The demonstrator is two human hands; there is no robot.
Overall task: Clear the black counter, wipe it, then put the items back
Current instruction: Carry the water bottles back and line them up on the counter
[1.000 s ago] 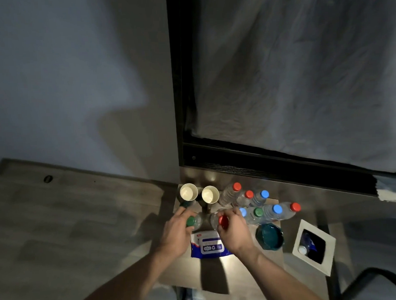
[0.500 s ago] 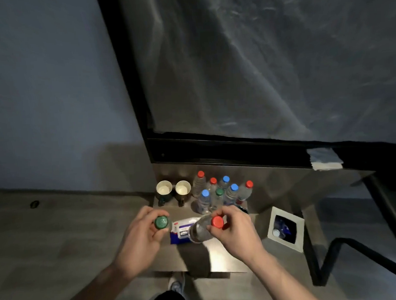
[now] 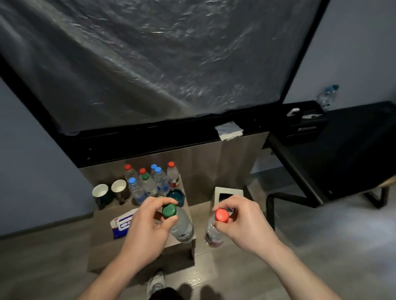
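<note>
- Left hand is pinching the green-capped bottle at its neck; right hand is pinching the red-capped bottle likewise.
- Both bottles are hanging below the fingers, long axes near upright (slightly tilted).
- Black counter is lying up and right, nearer the right hand.

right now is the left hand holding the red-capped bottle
No, the left hand grips the green-capped bottle; the right hand has the red one.

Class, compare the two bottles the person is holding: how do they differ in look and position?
The green-capped bottle is in the left hand; the red-capped bottle is in the right hand. The green-capped bottle hangs over the low table; the red-capped bottle hangs over the floor beside it. Both are clear plastic, gripped at the cap.
</note>
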